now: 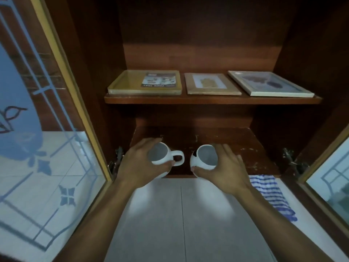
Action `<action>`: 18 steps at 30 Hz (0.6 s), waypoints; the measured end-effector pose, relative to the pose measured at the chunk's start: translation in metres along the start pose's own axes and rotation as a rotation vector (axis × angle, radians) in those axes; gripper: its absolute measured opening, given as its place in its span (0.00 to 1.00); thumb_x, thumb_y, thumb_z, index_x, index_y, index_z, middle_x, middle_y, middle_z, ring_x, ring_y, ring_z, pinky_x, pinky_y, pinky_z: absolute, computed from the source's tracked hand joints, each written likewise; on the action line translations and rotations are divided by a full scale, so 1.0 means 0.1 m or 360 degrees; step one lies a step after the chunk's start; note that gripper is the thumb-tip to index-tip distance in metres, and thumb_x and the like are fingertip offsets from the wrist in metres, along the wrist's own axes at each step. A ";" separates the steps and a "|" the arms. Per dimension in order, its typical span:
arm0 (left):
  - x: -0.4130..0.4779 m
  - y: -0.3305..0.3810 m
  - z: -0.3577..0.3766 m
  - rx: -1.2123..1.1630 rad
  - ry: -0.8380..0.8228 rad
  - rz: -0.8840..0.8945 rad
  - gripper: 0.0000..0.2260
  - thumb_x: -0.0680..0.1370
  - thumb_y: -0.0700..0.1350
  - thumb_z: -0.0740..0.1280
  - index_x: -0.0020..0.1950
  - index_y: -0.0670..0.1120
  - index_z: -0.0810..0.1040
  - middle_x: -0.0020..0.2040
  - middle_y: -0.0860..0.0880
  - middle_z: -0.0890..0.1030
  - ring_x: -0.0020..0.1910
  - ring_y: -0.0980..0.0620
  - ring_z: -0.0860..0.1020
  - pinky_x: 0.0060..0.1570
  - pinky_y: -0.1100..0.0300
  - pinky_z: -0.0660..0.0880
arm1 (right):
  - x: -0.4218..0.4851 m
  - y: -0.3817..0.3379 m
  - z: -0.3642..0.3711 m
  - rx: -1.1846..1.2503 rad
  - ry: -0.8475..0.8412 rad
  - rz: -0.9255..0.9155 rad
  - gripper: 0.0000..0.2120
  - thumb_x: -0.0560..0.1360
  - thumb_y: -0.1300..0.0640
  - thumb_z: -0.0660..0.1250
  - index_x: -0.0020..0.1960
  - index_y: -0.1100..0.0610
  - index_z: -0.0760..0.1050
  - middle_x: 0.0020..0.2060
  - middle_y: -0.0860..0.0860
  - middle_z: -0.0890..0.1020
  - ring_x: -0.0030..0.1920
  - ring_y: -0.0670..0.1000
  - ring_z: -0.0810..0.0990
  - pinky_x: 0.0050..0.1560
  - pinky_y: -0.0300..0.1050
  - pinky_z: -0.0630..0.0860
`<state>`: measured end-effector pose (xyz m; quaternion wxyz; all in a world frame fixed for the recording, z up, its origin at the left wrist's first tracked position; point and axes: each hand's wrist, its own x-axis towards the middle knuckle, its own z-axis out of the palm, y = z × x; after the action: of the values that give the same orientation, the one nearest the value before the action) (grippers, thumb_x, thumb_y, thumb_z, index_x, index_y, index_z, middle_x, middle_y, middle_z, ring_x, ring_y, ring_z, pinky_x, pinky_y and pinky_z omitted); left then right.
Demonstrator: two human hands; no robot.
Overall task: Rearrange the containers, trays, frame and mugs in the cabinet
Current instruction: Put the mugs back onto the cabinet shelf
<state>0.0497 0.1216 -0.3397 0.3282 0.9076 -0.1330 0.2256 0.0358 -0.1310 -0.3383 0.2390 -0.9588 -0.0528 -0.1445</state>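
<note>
- Closest to the camera are the person's two bare forearms, reaching in from the bottom edge. The left hand (139, 163) and right hand (224, 167) have a mug each.
- Biggest thing by far is the dark wooden cabinet (188, 44). It's wide open, with the left door (37, 129) and right door (330, 176) (patterned glass, yellowish frames) swung out to either side.
- Pale grey tiled floor (179, 224) fills the bottom middle under the arms.
- The lower shelf (236, 146) is pretty scuffed, and both mugs sit at its front edge, left of middle.
- The upper shelf (207, 100) carries three flat things in a row, none touching.
- On its left is a yellow tray (128, 82) with a printed label (159, 80) that reads FOOD TRAY upside down.
- On its right is a white frame (270, 83), lying flat and turned at a bit of an angle.
- Between those two is a tan frame (211, 84), also flat.
- A blue-and-white striped cloth (270, 193) lies just right of the right wrist, near the right door.
- The left mug (160, 154) is white and tipped mouth-up toward the camera, handle pointing right. The left grip is wrapped on it, fingers over the far rim and thumb on the near side.
- The right mug (204, 157) is white with black marks on its left side. The right grip pinches it, thumb on the near wall and fingers round the far right. The mugs are close but apart, and it's hard to tell if either rests on the shelf.
</note>
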 end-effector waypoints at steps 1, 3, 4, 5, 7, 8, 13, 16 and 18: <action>0.05 -0.02 0.03 -0.0002 0.0005 -0.0009 0.37 0.63 0.68 0.71 0.68 0.51 0.75 0.64 0.54 0.76 0.58 0.55 0.76 0.52 0.63 0.73 | 0.05 0.02 0.02 -0.0014 0.0002 0.0011 0.36 0.62 0.27 0.69 0.61 0.47 0.70 0.53 0.43 0.73 0.53 0.48 0.75 0.55 0.47 0.67; 0.14 -0.07 0.09 -0.0002 -0.0013 -0.0044 0.37 0.63 0.68 0.72 0.68 0.52 0.75 0.63 0.55 0.76 0.57 0.57 0.75 0.51 0.65 0.71 | 0.15 0.05 0.04 -0.0035 0.0002 0.0039 0.35 0.62 0.27 0.69 0.59 0.48 0.71 0.52 0.43 0.74 0.51 0.49 0.75 0.55 0.49 0.69; 0.19 -0.09 0.11 -0.0016 -0.0025 -0.0063 0.38 0.62 0.69 0.71 0.68 0.52 0.74 0.63 0.55 0.76 0.57 0.57 0.75 0.51 0.64 0.72 | 0.21 0.07 0.06 -0.0035 0.0007 0.0040 0.35 0.61 0.27 0.69 0.58 0.48 0.71 0.52 0.43 0.74 0.51 0.49 0.75 0.55 0.49 0.69; 0.25 -0.11 0.13 -0.0021 -0.0027 -0.0075 0.39 0.62 0.70 0.70 0.68 0.52 0.74 0.63 0.55 0.76 0.56 0.58 0.74 0.51 0.63 0.73 | 0.27 0.09 0.08 -0.0037 0.0007 0.0033 0.34 0.61 0.27 0.69 0.58 0.48 0.71 0.51 0.43 0.74 0.50 0.49 0.75 0.55 0.50 0.69; 0.36 -0.16 0.21 -0.0004 -0.0010 -0.0113 0.38 0.62 0.70 0.70 0.68 0.53 0.74 0.63 0.55 0.76 0.56 0.58 0.75 0.52 0.61 0.74 | 0.40 0.14 0.14 -0.0043 -0.0025 0.0018 0.35 0.61 0.27 0.69 0.59 0.48 0.71 0.52 0.43 0.75 0.50 0.49 0.76 0.55 0.50 0.70; 0.40 -0.19 0.24 0.0007 -0.0003 -0.0137 0.38 0.62 0.68 0.72 0.68 0.53 0.74 0.63 0.55 0.76 0.55 0.58 0.75 0.51 0.61 0.74 | 0.47 0.16 0.17 -0.0043 -0.0040 0.0014 0.35 0.61 0.27 0.69 0.60 0.48 0.71 0.52 0.44 0.75 0.50 0.49 0.76 0.55 0.50 0.70; 0.62 -0.38 0.36 0.0058 -0.0041 -0.0206 0.36 0.64 0.67 0.74 0.68 0.53 0.74 0.61 0.55 0.77 0.55 0.54 0.77 0.51 0.54 0.78 | 0.78 0.24 0.38 -0.0021 -0.0071 -0.0008 0.40 0.58 0.25 0.65 0.62 0.48 0.72 0.53 0.44 0.77 0.52 0.49 0.78 0.54 0.49 0.70; 0.74 -0.51 0.44 0.0055 -0.0018 -0.0225 0.37 0.63 0.69 0.71 0.67 0.51 0.75 0.61 0.53 0.78 0.56 0.53 0.77 0.52 0.51 0.78 | 0.97 0.26 0.50 -0.0036 -0.0086 -0.0018 0.41 0.58 0.24 0.64 0.63 0.49 0.72 0.53 0.44 0.77 0.52 0.49 0.78 0.53 0.48 0.70; 0.80 -0.58 0.48 0.0045 -0.0002 -0.0239 0.37 0.63 0.69 0.71 0.67 0.51 0.75 0.61 0.54 0.78 0.57 0.54 0.77 0.53 0.52 0.78 | 1.07 0.25 0.55 -0.0033 -0.0094 -0.0018 0.39 0.60 0.26 0.68 0.62 0.49 0.72 0.53 0.44 0.77 0.52 0.49 0.78 0.52 0.47 0.68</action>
<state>0.1563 0.1259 -0.3638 0.3313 0.9197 -0.0616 0.2017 0.1558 -0.1239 -0.3636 0.2266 -0.9647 -0.0636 -0.1180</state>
